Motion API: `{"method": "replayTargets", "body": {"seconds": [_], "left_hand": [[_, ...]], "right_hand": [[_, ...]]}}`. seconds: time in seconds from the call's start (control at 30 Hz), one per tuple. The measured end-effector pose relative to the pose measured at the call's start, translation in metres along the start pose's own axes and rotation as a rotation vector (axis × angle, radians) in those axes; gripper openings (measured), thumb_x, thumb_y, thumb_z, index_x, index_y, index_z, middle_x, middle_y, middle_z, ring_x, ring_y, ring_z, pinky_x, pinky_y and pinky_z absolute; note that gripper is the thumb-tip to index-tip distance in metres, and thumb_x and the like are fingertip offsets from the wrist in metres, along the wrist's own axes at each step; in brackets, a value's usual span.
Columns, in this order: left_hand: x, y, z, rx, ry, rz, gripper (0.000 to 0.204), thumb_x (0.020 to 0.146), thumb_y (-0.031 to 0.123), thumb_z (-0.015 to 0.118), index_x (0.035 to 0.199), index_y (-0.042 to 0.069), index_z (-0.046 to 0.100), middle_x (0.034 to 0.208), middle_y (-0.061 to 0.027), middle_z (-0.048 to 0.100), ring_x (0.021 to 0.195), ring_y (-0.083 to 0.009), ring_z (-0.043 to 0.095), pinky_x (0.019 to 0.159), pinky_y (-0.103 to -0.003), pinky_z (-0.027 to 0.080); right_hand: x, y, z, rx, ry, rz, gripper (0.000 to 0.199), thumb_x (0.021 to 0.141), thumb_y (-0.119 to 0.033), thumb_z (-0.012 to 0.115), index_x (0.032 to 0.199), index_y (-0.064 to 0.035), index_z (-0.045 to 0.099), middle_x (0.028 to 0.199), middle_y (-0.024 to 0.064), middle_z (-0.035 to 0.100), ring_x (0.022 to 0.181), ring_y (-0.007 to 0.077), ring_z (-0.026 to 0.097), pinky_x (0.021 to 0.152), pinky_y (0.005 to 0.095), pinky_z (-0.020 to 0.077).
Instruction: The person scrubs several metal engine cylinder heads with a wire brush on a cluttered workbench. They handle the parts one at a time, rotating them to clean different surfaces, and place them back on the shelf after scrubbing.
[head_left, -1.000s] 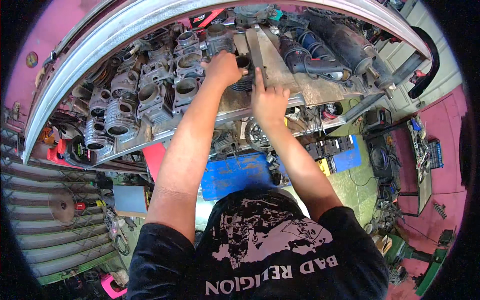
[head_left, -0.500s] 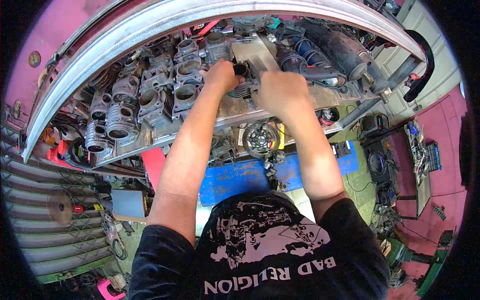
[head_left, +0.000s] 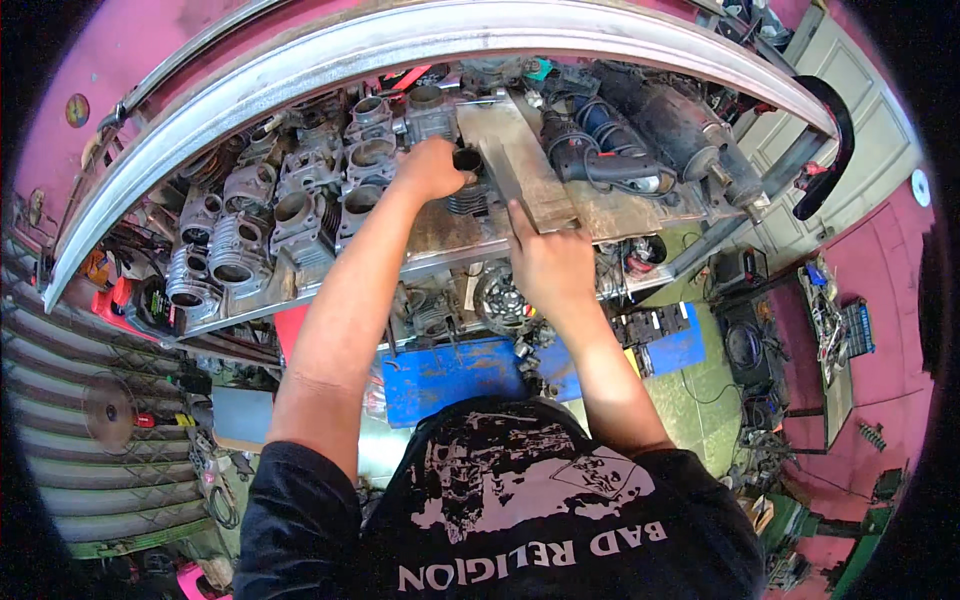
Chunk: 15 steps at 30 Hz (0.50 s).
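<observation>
My left hand (head_left: 430,172) is closed around the upper part of a finned engine cylinder (head_left: 467,203), which stands upright near the front of the bench. Its dark round bore faces up between my fingers and the board beside it. My right hand (head_left: 556,268) is closed at the bench's front edge, the index finger stretched forward along a long, flat grey file (head_left: 506,176). The file points away from me, just right of the cylinder and over a pale wooden board (head_left: 530,165). My palm hides its near end.
Rows of engine cylinders (head_left: 293,208) crowd the bench's left side. An angle grinder (head_left: 615,170) and a dark exhaust muffler (head_left: 680,130) lie to the right. A pale metal beam (head_left: 450,35) arches across the far side. Below stands a blue bench (head_left: 455,380) with loose parts.
My right hand has drawn back toward me, away from the cylinder, with the file, uncovering the wooden board. My left hand stays on the cylinder. The view has shifted slightly.
</observation>
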<state>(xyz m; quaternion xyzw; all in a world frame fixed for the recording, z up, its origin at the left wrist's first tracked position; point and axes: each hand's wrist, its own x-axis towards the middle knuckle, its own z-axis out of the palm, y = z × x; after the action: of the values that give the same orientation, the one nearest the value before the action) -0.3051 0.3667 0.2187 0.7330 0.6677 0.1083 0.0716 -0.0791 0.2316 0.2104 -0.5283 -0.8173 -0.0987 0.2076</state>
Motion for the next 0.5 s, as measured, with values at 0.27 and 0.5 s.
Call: {"method": "replayTargets", "body": {"seconds": [0.27, 0.5], "left_hand": [[0.022, -0.012, -0.022, 0.055, -0.170, 0.411, 0.066, 0.072, 0.034, 0.090, 0.131, 0.011, 0.072, 0.124, -0.0146, 0.070, 0.121, -0.0354, 0.064, 0.102, -0.050, 0.051], [0.030, 0.017, -0.045, 0.401, -0.267, 0.741, 0.068, 0.077, 0.015, 0.083, 0.142, 0.017, 0.064, 0.141, -0.0064, 0.061, 0.135, -0.0335, 0.049, 0.112, -0.059, 0.041]], "right_hand": [[-0.062, 0.056, -0.045, 0.569, 0.042, 0.254, 0.043, 0.100, -0.022, 0.065, 0.143, -0.0141, 0.066, 0.067, 0.0212, 0.065, 0.066, 0.0398, 0.066, 0.069, 0.0491, 0.0525], [-0.076, 0.084, -0.044, 0.589, -0.014, 0.306, 0.045, 0.101, -0.018, 0.064, 0.145, -0.0149, 0.064, 0.070, 0.0238, 0.064, 0.065, 0.0415, 0.064, 0.067, 0.0495, 0.0512]]}}
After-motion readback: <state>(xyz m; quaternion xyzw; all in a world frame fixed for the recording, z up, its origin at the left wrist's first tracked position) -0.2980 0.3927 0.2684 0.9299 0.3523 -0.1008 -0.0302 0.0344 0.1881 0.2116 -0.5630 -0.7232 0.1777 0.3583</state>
